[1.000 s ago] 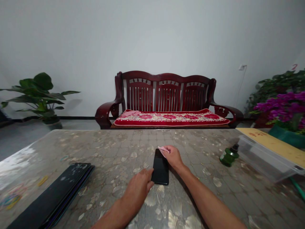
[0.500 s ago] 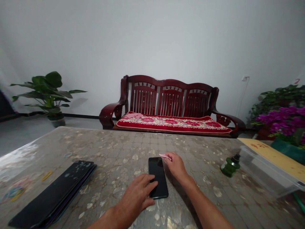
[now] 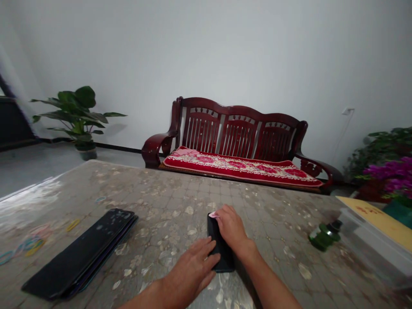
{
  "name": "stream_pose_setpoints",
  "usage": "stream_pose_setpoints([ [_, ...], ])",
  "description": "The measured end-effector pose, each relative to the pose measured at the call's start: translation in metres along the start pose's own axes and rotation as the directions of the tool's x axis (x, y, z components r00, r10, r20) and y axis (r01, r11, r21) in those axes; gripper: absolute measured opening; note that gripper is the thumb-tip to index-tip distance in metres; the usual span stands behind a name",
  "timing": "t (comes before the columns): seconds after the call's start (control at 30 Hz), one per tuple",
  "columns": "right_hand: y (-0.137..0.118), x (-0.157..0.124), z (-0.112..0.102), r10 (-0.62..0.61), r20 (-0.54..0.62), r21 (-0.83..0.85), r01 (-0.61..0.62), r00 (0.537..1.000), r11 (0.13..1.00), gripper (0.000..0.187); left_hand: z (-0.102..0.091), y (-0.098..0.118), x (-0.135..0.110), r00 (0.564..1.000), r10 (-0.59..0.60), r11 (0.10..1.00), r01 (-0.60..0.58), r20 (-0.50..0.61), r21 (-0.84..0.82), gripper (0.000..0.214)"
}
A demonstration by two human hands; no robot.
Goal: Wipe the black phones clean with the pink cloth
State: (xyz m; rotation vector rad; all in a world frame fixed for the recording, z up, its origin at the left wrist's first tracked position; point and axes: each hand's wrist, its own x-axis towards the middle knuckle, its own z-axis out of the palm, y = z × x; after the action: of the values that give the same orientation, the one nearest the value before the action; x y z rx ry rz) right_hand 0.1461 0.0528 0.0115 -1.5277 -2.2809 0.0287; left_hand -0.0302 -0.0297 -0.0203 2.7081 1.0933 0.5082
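Note:
A black smartphone (image 3: 223, 251) lies flat on the table, its long side pointing away from me. My left hand (image 3: 193, 267) rests at its left edge, fingers stretched out and apart, with the tips on the screen. Over the phone's far end is my right hand (image 3: 232, 229), closed around a small pale pink cloth (image 3: 213, 214). Only a corner of that cloth sticks out past the fingers, touching the phone's top. My right hand hides the upper right part of the screen.
A patterned cover lies over the table (image 3: 167, 206). To the left are a stack of black folders (image 3: 83, 253) and several coloured rubber bands (image 3: 34, 244). A green bottle (image 3: 324, 236) and a clear plastic box (image 3: 370, 240) stand right. Beyond is a wooden bench (image 3: 199, 105).
My right hand has moved from beside the phone's top right corner onto its far end, bringing the cloth over it. My left hand stays at the phone. The view has tilted slightly.

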Motion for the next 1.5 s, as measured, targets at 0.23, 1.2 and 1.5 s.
stream_pose_setpoints([
  [0.23, -0.002, 0.006, -0.001, 0.027, -0.006, -0.072, -0.027, 1.0, 0.997, 0.03, -0.007, 0.003, 0.002, 0.998, 0.005, 1.0, -0.006, 0.059, 0.016, 0.041],
  [1.2, 0.016, -0.003, -0.014, -0.172, 0.066, 0.114, 0.164, 0.983, 0.98, 0.031, -0.01, 0.003, 0.002, 0.989, 0.114, 0.987, -0.103, -0.089, 0.12, 0.029],
  [1.5, 0.024, 0.001, -0.014, -0.219, 0.163, 0.205, 0.184, 0.962, 0.961, 0.038, -0.005, 0.002, 0.002, 0.978, 0.148, 0.982, -0.128, -0.146, 0.141, 0.027],
])
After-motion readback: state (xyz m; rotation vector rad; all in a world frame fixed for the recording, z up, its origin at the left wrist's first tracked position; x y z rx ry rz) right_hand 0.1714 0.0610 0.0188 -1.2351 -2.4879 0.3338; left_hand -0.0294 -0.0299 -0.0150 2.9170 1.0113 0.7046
